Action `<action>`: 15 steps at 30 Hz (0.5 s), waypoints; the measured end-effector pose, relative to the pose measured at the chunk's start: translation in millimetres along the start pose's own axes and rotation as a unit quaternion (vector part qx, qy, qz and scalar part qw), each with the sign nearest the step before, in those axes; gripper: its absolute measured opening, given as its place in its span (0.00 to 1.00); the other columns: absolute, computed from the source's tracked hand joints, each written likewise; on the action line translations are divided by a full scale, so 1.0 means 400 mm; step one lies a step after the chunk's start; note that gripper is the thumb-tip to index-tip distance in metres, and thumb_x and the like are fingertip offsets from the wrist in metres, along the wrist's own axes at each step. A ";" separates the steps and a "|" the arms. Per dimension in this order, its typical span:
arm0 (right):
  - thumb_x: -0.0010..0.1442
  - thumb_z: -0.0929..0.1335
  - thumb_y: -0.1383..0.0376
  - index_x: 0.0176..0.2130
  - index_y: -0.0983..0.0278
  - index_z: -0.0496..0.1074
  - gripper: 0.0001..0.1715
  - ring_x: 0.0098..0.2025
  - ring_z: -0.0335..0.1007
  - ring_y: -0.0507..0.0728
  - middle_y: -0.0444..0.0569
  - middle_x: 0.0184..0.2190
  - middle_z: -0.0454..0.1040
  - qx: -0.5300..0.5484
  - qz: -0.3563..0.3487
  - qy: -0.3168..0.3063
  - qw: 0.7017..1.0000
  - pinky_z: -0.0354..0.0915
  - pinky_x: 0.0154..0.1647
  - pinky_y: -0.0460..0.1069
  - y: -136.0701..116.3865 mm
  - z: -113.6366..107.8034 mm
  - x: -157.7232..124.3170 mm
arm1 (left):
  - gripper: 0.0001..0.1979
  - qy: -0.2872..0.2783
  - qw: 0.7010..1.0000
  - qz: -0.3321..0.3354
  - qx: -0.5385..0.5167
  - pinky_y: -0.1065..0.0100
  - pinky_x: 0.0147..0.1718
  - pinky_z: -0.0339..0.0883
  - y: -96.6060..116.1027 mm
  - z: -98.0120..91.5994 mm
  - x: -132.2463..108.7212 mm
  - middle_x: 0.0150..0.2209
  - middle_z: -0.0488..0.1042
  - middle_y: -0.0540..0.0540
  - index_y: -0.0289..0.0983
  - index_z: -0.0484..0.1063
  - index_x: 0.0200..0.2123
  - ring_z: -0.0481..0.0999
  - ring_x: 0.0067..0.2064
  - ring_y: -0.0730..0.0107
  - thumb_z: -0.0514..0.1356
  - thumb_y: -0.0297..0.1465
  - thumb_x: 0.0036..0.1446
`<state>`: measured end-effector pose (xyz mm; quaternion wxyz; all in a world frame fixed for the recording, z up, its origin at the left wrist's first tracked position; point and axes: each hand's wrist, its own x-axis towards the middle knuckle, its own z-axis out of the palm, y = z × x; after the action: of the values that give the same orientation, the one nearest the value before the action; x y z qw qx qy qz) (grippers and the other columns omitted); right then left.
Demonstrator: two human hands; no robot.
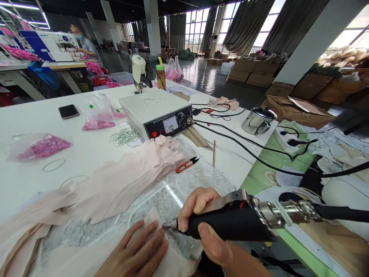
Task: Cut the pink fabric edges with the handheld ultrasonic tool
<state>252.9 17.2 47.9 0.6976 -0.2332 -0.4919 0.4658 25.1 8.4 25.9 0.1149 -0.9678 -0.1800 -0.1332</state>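
My right hand point(207, 227) is wrapped round a black handheld tool point(225, 221) with a metal tip pointing left. The tip is at the fingers of my left hand point(138, 250), over pale pink fabric point(152, 217). My left hand lies flat on that fabric with its fingers spread. Under the fabric is a grey marbled board point(178, 192). A heap of pale pink fabric pieces point(115, 184) stretches across the left and middle. Orange-handled thread snips point(186, 165) lie beyond the tool.
Behind stands a white control box point(155, 111) with black cables point(245, 136) running right. A metal mug point(256, 121), bags of pink bits point(43, 148), a phone point(68, 111) and a bottle point(160, 75) are on the table. A person point(86, 46) is at the back left.
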 end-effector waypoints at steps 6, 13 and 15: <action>0.61 0.69 0.55 0.41 0.55 0.64 0.12 0.22 0.68 0.50 0.43 0.33 0.69 0.035 -0.007 0.003 0.999 0.64 0.24 0.48 0.011 -0.004 0.009 | 0.21 -0.001 1.000 -0.006 0.014 0.52 0.70 0.40 -0.001 0.002 -0.006 0.61 0.72 0.50 0.42 0.73 0.59 0.64 0.66 0.59 0.44 0.27 0.74; 0.60 0.69 0.52 0.40 0.55 0.62 0.16 0.20 0.65 0.49 0.42 0.32 0.67 0.053 -0.013 0.016 0.998 0.66 0.21 0.48 0.019 0.012 0.036 | 0.19 -0.003 0.999 0.038 0.030 0.56 0.69 0.46 -0.023 -0.004 -0.005 0.60 0.73 0.50 0.42 0.72 0.60 0.68 0.64 0.63 0.47 0.28 0.73; 0.61 0.68 0.52 0.39 0.56 0.61 0.15 0.20 0.66 0.51 0.42 0.30 0.67 0.028 -0.011 -0.014 0.999 0.67 0.21 0.49 0.014 0.013 0.047 | 0.19 0.003 0.999 0.039 0.027 0.56 0.69 0.46 -0.027 -0.006 -0.005 0.60 0.73 0.51 0.42 0.71 0.59 0.68 0.64 0.64 0.47 0.29 0.74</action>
<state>247.4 35.7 54.4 0.7022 -0.2017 -0.4910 0.4744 18.7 16.9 29.4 0.1466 -0.9702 -0.1453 -0.1267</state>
